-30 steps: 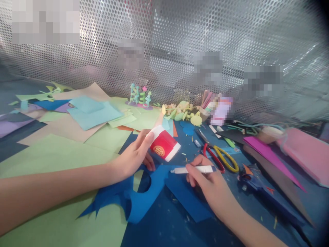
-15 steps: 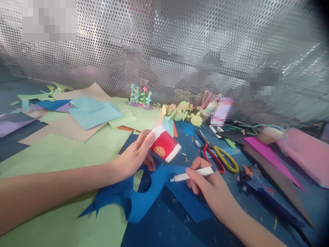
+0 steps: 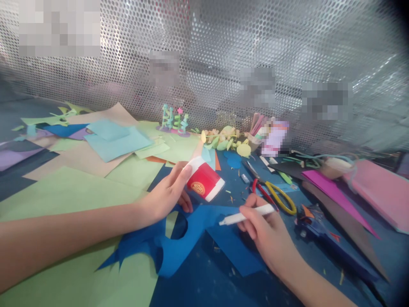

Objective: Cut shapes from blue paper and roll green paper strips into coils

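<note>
My left hand [image 3: 174, 185] grips a red and white paper cup [image 3: 205, 179] with a gold emblem, tilted on its side above the table. To its right, my right hand [image 3: 260, 219] is closed round a white pen [image 3: 234, 218], whose tip points left over blue paper. That cut blue paper [image 3: 183, 256], with curved holes and pointed ends, lies below both hands. Scissors [image 3: 270, 187] with one red and one yellow handle rest just beyond my right hand.
Green sheets [image 3: 73, 196] and light blue paper [image 3: 118, 140] cover the left side. Small paper trees [image 3: 175, 119] stand near a perforated metal screen [image 3: 128, 55]. At the right are a dark blue tool [image 3: 332, 243], magenta paper [image 3: 340, 200] and a pink item [image 3: 380, 192].
My right hand has shifted slightly right with the pen, whose tip is now further from the cup. My left hand and the cup have barely moved.
</note>
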Tool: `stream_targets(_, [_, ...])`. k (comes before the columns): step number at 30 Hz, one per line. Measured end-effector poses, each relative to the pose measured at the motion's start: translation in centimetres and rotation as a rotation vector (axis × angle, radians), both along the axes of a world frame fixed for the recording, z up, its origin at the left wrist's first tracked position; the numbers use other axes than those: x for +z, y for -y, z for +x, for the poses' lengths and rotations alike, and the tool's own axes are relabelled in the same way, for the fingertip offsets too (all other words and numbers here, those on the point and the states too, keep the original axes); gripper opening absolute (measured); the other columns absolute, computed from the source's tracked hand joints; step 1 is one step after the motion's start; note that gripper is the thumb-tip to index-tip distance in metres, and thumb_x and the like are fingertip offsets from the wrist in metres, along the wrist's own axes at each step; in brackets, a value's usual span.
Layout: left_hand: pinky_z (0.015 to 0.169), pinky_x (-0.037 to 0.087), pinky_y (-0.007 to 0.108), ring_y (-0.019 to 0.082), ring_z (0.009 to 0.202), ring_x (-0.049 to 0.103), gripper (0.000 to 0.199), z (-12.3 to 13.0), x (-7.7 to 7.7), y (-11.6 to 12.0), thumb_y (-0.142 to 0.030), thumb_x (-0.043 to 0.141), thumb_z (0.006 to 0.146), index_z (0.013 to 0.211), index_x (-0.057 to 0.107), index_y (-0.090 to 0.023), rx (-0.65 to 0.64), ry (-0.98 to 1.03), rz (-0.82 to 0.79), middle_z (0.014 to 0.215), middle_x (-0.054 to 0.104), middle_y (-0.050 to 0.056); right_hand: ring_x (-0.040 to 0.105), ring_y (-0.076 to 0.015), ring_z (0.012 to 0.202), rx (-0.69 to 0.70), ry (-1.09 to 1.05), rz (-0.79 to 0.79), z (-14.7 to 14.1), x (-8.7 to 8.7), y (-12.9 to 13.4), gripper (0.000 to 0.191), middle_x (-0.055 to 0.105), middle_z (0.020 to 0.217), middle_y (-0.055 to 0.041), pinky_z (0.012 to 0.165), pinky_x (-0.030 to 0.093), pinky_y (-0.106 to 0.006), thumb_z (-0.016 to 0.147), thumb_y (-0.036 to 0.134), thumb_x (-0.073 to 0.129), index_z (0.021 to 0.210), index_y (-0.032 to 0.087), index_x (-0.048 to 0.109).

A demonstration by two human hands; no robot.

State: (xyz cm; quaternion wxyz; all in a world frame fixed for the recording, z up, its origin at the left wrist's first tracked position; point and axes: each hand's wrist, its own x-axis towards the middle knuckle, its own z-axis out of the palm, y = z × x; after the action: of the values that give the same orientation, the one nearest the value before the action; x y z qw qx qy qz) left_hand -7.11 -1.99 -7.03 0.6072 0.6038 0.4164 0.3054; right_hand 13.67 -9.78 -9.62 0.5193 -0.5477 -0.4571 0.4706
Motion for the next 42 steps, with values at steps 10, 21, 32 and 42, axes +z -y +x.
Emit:
stream_targets(10, [0.056,0.052,0.034,0.024,0.051,0.064,0.070,0.0,-1.5,-0.4,-0.064,0.036,0.085,0.140,0.022,-0.023,0.060,0.013,-0.013,0.053,0.061,-0.001,0.041,-0.0138,0.061,-0.257,0.178,0.104,1.1,0.1,-0.3,0.032,0.043,0.060,0.0034,0.060,0.031,-0.026,0.086,0.039,0.053,0.061,0.021,0.043])
stream_targets(21, [0.059,0.050,0.030,0.020,0.057,0.064,0.053,0.0,-1.1,-1.6,-0.065,0.037,0.083,0.099,0.049,-0.015,0.049,0.210,-0.176,0.062,0.060,0.002,0.034,-0.0160,0.059,-0.319,-0.003,0.043,1.1,1.0,-0.9,0.031,0.033,0.061,0.0020,0.054,0.033,-0.027,0.088,0.041,0.045,0.064,0.023,0.039])
stream_targets(32, [0.079,0.051,0.034,0.020,0.080,0.065,0.044,-0.4,1.3,-2.6,-0.052,0.052,0.082,0.104,0.059,-0.015,0.063,0.279,-0.107,0.094,0.068,0.009,0.049,-0.0171,0.065,-0.355,0.206,0.181,1.0,0.8,-0.2,0.020,0.054,0.071,0.0006,0.063,0.044,-0.028,0.087,0.046,0.048,0.087,0.026,0.051])
stream_targets(42, [0.069,0.044,0.029,0.022,0.078,0.059,0.040,2.6,3.7,-2.5,-0.057,0.056,0.076,0.080,0.069,-0.020,-0.168,-0.297,0.733,0.088,0.061,0.007,0.055,-0.0257,0.103,-0.081,0.737,0.384,1.1,5.4,-1.1,0.050,0.056,0.117,-0.0063,0.088,0.041,-0.037,0.063,0.035,0.077,0.092,0.027,0.037])
